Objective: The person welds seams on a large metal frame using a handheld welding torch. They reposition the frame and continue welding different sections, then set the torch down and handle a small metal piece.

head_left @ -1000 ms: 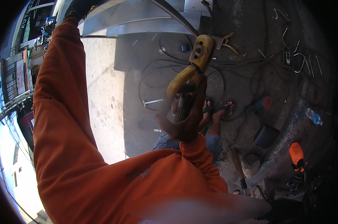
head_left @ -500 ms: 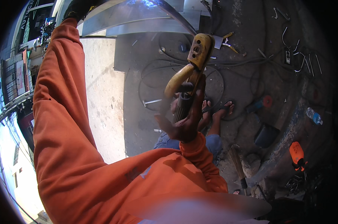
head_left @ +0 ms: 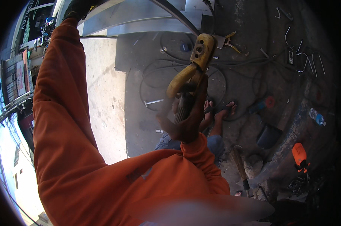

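Head view: the right hand is curled closed about the dark ribbed handle of a yellow-headed welding electrode holder with a curved yellow lever, which is tilted above the grey floor, near the picture's middle. A dark, slender curved rod runs from the holder's head past silvery flat metal panels, its far end cut off by the upper edge. The left hand, a dark shape at the upper left, is too obscure to tell its opening or hold
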The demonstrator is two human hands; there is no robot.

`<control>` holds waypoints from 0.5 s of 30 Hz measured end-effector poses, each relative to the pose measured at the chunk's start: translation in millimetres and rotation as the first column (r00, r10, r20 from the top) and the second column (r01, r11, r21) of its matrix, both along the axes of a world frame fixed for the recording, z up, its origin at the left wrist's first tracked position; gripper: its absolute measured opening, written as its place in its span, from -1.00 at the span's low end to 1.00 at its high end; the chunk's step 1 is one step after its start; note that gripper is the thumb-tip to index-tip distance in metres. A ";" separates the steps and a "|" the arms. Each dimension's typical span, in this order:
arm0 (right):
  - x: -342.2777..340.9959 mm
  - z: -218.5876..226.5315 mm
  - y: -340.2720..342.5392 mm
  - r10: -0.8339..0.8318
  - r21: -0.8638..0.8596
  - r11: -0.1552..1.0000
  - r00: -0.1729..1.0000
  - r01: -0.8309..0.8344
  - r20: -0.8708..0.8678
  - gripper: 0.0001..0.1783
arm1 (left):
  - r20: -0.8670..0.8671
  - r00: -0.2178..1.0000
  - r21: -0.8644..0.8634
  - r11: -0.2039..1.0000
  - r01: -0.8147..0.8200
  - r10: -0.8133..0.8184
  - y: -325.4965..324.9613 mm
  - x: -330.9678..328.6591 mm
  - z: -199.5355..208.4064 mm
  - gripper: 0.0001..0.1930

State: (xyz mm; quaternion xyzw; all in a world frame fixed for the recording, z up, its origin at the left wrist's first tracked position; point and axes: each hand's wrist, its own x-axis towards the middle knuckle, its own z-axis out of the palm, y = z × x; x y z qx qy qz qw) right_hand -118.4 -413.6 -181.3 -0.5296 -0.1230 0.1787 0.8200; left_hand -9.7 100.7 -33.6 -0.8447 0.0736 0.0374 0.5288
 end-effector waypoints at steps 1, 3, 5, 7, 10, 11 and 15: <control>0.0 -0.2 0.2 -0.002 -0.010 1.000 1.000 0.002 0.004 0.46 | -0.001 1.000 0.013 1.000 -0.003 0.003 -9.9 2.2 2.6 -0.37; -0.2 -1.0 1.0 -0.003 -0.004 1.000 1.000 0.003 -0.002 0.46 | -0.058 0.971 -0.025 0.972 -0.235 0.233 -32.1 12.5 7.1 -0.34; -0.4 -1.4 0.7 0.000 -0.016 1.000 1.000 0.000 0.002 0.46 | -0.196 0.756 -0.081 0.758 -0.648 0.625 -48.5 26.5 9.2 -0.31; 0.3 -0.4 -0.4 0.008 -0.047 0.999 1.000 -0.007 0.016 0.47 | -0.166 0.865 -0.055 0.872 -0.487 0.473 -53.9 22.6 13.1 -0.30; 5.0 4.2 -0.2 -0.053 -0.051 0.997 0.994 0.058 0.094 0.48 | -0.134 0.969 -0.005 0.977 -0.212 0.210 -38.4 9.4 12.4 -0.30; 8.0 6.3 -1.0 -0.085 -0.090 0.991 0.983 0.100 0.165 0.49 | -0.158 0.967 0.101 0.977 -0.188 0.202 -28.8 7.9 9.8 -0.31; 20.9 14.5 -11.5 -0.062 -0.364 0.904 0.913 0.222 0.404 0.51 | -0.062 0.993 -0.022 0.994 -0.104 0.102 1.5 2.0 3.0 -0.34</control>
